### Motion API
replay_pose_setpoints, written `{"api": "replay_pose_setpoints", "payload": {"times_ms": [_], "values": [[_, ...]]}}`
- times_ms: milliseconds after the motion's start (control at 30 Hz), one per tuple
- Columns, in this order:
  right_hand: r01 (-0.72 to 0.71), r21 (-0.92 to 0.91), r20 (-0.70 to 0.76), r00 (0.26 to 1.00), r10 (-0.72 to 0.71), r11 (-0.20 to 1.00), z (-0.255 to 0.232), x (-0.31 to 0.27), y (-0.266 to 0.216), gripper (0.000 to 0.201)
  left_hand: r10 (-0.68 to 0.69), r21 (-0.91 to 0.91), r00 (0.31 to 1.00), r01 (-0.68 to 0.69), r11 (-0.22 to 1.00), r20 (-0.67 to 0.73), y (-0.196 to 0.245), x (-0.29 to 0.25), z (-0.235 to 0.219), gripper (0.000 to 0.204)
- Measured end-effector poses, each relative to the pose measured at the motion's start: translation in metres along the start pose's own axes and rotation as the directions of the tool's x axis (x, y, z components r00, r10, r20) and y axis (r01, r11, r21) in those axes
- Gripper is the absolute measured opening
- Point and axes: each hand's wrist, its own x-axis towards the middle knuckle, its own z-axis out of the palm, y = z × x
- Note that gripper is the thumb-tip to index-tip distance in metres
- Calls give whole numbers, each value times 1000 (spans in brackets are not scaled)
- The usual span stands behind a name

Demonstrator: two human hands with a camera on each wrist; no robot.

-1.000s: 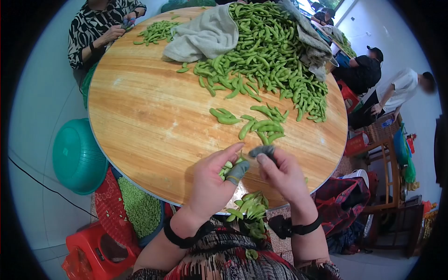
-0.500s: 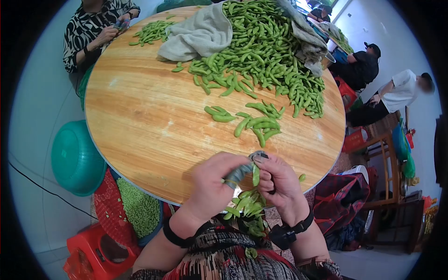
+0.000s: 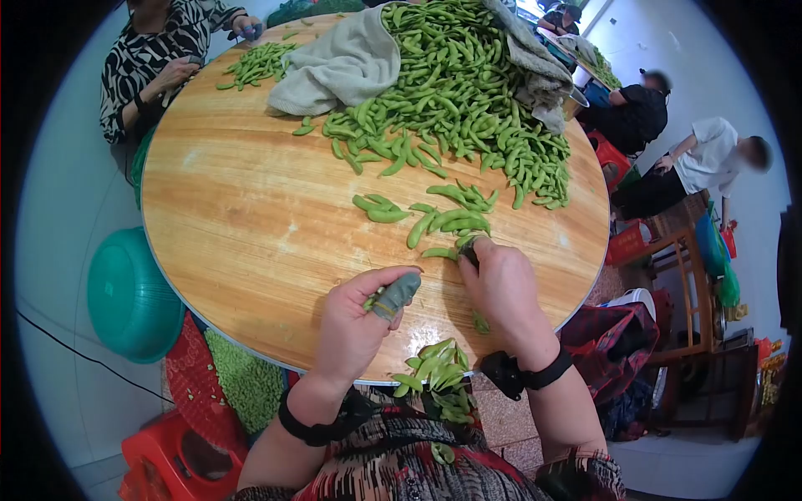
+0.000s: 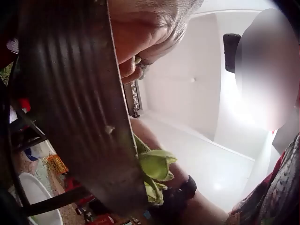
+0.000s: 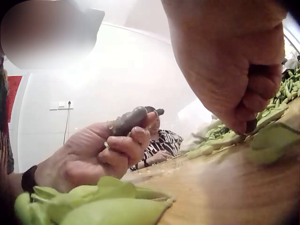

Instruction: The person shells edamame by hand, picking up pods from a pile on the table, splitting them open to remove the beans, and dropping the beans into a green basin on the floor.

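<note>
I see my right hand [image 3: 499,280] near the tabletop's [image 3: 251,225] near edge, fingers curled onto a pod [image 3: 440,252] from the small loose group, though the fingertips hide the grip, while my left hand [image 3: 359,321] is loosely curled with a grey thumb cover [image 3: 396,294], its contents hard to see.

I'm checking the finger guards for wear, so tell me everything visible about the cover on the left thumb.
The thumb cover is a grey-green sleeve, seemingly rubber or cloth, with a yellowish band near its base. It caps the left hand's thumb, pointing right above the wooden table. The fingers curl beside it; green shows beneath. No tears are discernible.
</note>
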Motion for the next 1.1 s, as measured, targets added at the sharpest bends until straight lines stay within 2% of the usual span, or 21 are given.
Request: {"api": "replay_pose_setpoints", "payload": {"times_ms": [100,133,200,333,367,400,433,533,567,600,633,667,700,767,833,900,933,967,1000,1067,1100], "values": [[-12,106,-22,1000,14,994,0,-3,-2,23,-21,-31,1000,22,999,23,-2,1,-1,30],[-13,109,-19,1000,15,994,0,-2,-4,23,-25,-28,999,25,999,21,-2,1,-2,30],[60,84,56,996,-64,995,-3,-1,-8,24,-84,-156,996,87,984,28,-2,1,-3,32],[88,76,62,994,-93,993,-4,-4,-9,23,-97,-214,995,98,972,17,2,2,-2,34],[51,336,-1,999,-54,940,-6,-9,-10,22,-100,-274,995,103,956,23,2,1,-1,35],[22,576,-44,999,4,817,-6,-15,-13,21,-108,-333,994,111,936,29,1,0,-1,35],[21,580,-38,999,1,815,-7,-21,-17,21,-111,-332,994,112,936,22,1,-1,-1,35],[19,795,19,998,-57,607,-16,-38,-37,21,-163,-379,982,186,907,92,1,-1,-1,30],[18,797,19,998,-55,604,-16,-41,-37,21,-159,-375,986,169,912,58,-1,-2,-2,26],[-150,866,213,974,-81,477,-17,-43,-36,20,-155,-370,988,152,916,22,-3,-2,-4,22],[-327,880,391,910,-136,345,-18,-44,-34,20,-157,-369,987,153,917,21,-4,-2,-6,22],[-422,867,474,863,-176,266,-23,-44,-34,21,-151,-361,988,147,921,17,-5,-2,-7,19],[-423,866,476,861,-178,265,-23,-44,-31,21,-146,-355,989,141,924,12,-6,-2,-9,16],[-527,847,525,815,-244,62,-23,-43,-28,22,-140,-332,990,137,933,15,-6,-2,-10,16],[-535,843,530,809,-254,56,-17,-44,-25,21,-133,-308,991,133,942,19,-3,-2,-7,16],[-541,840,533,804,-263,50,-14,-44,-24,21,-73,-54,996,70,996,-57,2,-4,0,11],[-576,817,545,790,-282,-33,-14,-44,-24,20,-74,-53,996,71,996,-56,2,-4,0,11],[-607,787,554,775,-303,-114,-14,-44,-23,20,-26,40,998,28,999,-66,3,-4,1,8],[-607,787,554,775,-303,-114,-15,-44,-23,20,24,132,997,-14,991,-71,3,-3,1,5],[-694,672,620,718,-316,-258,-18,-45,-22,18,83,188,995,-73,979,-47,1,0,-1,3],[-695,672,620,717,-317,-257,-17,-45,-22,18,142,242,990,-132,961,-21,0,1,-2,2]]}}
